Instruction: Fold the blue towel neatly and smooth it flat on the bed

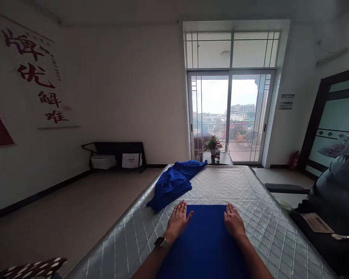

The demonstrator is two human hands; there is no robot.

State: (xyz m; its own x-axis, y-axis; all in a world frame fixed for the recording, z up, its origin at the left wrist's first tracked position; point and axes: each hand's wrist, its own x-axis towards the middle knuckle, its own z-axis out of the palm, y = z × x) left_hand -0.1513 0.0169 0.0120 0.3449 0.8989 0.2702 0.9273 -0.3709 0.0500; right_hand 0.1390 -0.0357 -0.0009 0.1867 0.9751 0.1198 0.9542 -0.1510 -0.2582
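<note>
A blue cloth (206,240), smooth and with a straight far edge, lies flat in front of me; its near end runs out of view. At its far left corner rests my left hand (178,217), open and palm down, with a watch (160,242) on the wrist. Opposite it, my right hand (233,220) lies flat along the right edge, fingers stretched forward. Both hands touch the cloth and hold nothing. Farther off to the left, a crumpled blue garment (173,184) lies on the silver quilted table cover (227,182).
Beyond the table's far edge, a small table (227,158) carries a potted plant (212,144) and a bottle (217,153). On the right stands a dark chair (337,193) with a notebook (317,223) on its seat. A polka-dot cushion (31,269) shows at lower left.
</note>
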